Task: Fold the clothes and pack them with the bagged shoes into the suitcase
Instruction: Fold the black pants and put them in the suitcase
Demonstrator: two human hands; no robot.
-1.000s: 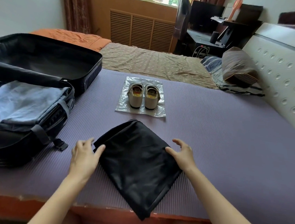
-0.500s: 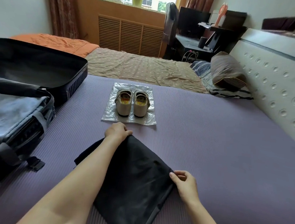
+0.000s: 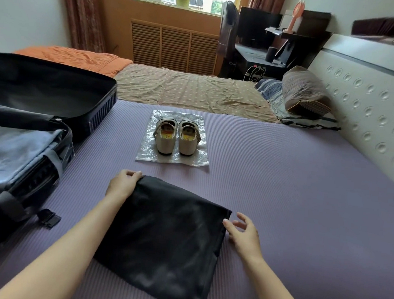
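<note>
- The folded black garment (image 3: 165,236) lies flat on the purple mat (image 3: 283,179), directly in front of the person.
- The left hand (image 3: 123,183) holds the garment's far left corner. Its fingers (image 3: 132,173) are curled over the fabric edge.
- The right hand (image 3: 243,233) is at the garment's right edge. Its fingers (image 3: 242,216) are spread apart and hold nothing; the thumb tip is at the fabric.
- The shoes (image 3: 177,136) stand side by side on top of a clear plastic bag (image 3: 143,153), beyond the garment.
- The suitcase (image 3: 43,85) lies open at the left, with a blue garment (image 3: 9,151) in its near half.
</note>
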